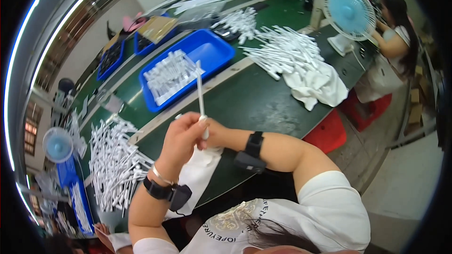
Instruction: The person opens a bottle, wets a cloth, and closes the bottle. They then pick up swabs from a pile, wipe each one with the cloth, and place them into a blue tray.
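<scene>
Green workbench point(263, 103), white stick point(200, 95) held upright above it.
Left hand point(181, 138) and right hand point(214, 134) both pinch the stick's lower end, fingers closed. Item looks light, thin, stiff plastic, likely bendable; best held low near the base. Beyond: blue tray point(214, 49), stick piles point(115, 162), cloth point(318, 84), fan point(349, 11).

two hands of mine, the left hand point(181, 136) and the right hand point(214, 134), share one white stick point(200, 94). two black wrist bands: one on my left wrist point(167, 192), one on my right point(250, 153). two blue fans, one far right point(349, 10), one at left point(58, 145). three blue trays: the big tray point(214, 49) and two smaller trays point(112, 59) point(141, 44) beyond. one white cloth point(318, 87) on the one green table point(254, 101). loose white sticks lie in three heaps, too many to count. one other person point(398, 37).
</scene>
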Action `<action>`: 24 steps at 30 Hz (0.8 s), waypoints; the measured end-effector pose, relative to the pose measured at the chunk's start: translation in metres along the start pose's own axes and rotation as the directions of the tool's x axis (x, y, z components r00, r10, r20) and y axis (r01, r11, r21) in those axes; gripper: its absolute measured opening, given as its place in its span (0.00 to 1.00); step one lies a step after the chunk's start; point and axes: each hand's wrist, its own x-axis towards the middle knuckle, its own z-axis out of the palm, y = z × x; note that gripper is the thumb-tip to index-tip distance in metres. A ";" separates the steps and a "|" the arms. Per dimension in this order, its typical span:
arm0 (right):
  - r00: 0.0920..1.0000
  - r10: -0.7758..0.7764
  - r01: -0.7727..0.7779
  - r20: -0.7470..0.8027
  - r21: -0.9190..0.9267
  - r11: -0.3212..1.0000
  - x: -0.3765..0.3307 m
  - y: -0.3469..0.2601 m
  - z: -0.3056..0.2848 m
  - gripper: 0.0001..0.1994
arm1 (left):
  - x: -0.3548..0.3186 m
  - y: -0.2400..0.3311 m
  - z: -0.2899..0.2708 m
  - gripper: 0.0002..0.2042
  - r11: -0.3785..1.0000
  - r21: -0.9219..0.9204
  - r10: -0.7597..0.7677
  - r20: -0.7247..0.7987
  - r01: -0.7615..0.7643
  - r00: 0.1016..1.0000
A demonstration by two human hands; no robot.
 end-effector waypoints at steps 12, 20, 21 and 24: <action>0.996 -0.092 0.091 -0.008 -0.081 0.993 -0.026 -0.048 -0.002 0.16 | 0.253 -0.039 0.191 0.09 0.980 0.111 -0.177 0.131 0.163 0.975; 0.931 -0.365 0.349 -0.010 -0.271 0.897 0.010 0.004 -0.005 0.17 | 0.237 -0.021 0.175 0.11 0.993 0.062 -0.110 0.247 0.098 0.963; 0.826 -0.564 0.511 -0.015 -0.401 0.760 0.021 0.028 -0.002 0.17 | 0.229 -0.015 0.164 0.11 0.997 0.059 -0.069 0.344 0.052 0.936; 0.901 -0.434 0.415 -0.004 -0.284 0.864 -0.007 -0.027 0.000 0.17 | 0.157 0.024 0.072 0.11 0.940 0.342 -0.116 0.324 -0.002 0.939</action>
